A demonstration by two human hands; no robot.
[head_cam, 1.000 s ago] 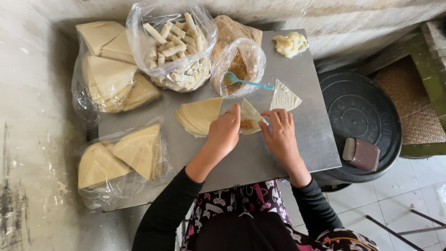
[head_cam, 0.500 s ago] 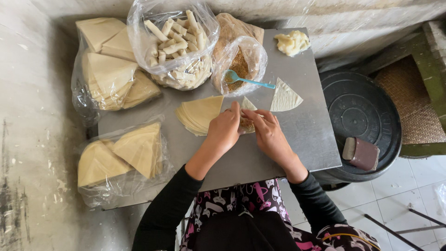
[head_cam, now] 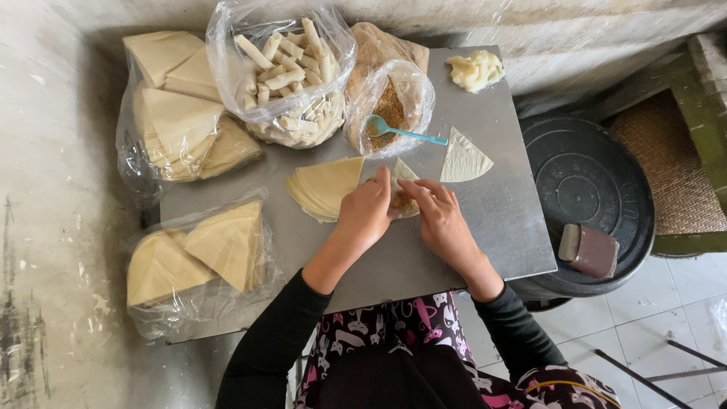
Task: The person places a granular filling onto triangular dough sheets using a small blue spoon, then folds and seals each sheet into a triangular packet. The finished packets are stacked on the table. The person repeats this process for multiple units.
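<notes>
Pastry sheet point(head_cam: 402, 171) with brown filling point(head_cam: 404, 203) lies on the bench point(head_cam: 492, 220), pinched by left hand point(head_cam: 369, 214) and right hand point(head_cam: 439, 221), and it may tear or spill if they fold too hard.

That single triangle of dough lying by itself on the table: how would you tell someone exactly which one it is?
Start at the grey metal table and find the bag of brown filling with a turquoise spoon in it. Just past the tip of the spoon's handle lies the lone dough triangle, flat on bare metal. Unlike the stacked sheets and the piece between the hands, it is single, white and untouched.
</notes>
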